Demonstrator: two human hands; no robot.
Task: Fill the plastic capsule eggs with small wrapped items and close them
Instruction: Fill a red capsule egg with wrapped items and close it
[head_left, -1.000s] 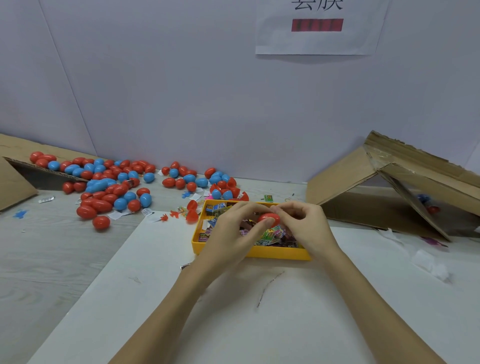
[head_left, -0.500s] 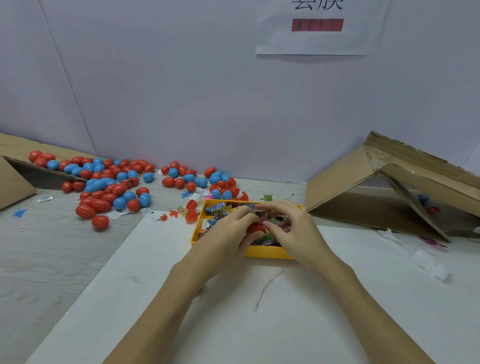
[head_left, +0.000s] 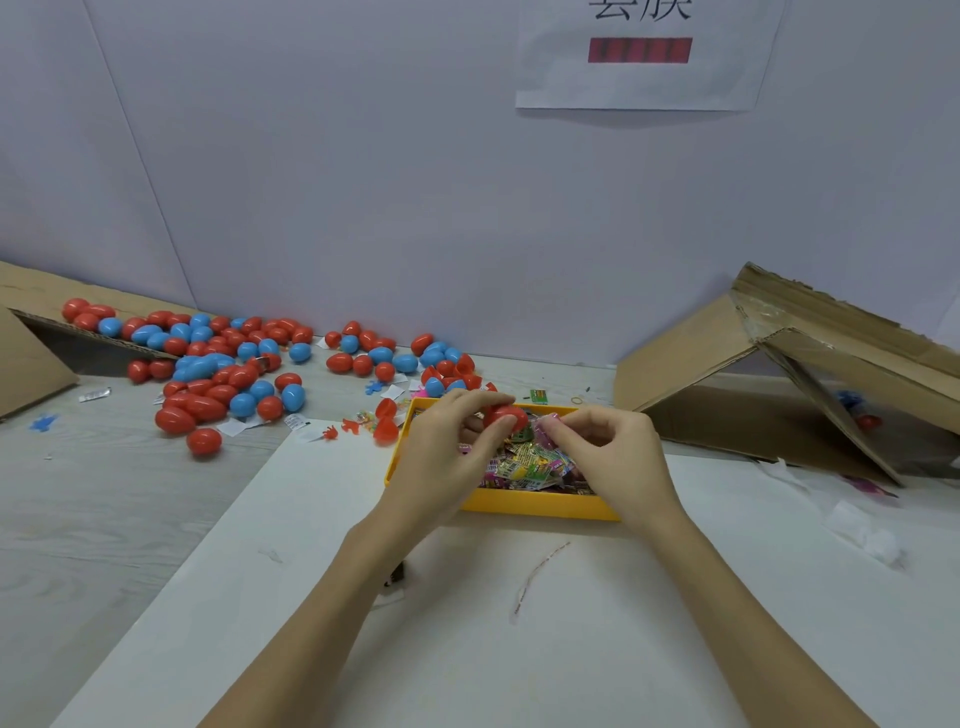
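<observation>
My left hand (head_left: 447, 441) pinches a red capsule egg (head_left: 506, 415) between thumb and fingers, above the yellow tray (head_left: 535, 504). My right hand (head_left: 613, 452) sits just right of the egg with curled fingers pinching a small pink wrapped item (head_left: 545, 427). The tray holds several colourful wrapped items (head_left: 530, 465). Whether the red egg is closed or only a half is hard to tell.
A heap of red and blue eggs (head_left: 223, 364) spreads over the grey table at the left, spilling from a cardboard box (head_left: 31, 358). Open red halves (head_left: 385, 421) lie left of the tray. A tipped cardboard box (head_left: 769, 379) lies at the right. A white sheet (head_left: 467, 623) covers the near table.
Both hands were together on the red egg. Now the right hand has come away to the right and holds a pink wrapped item; the left keeps the egg.
</observation>
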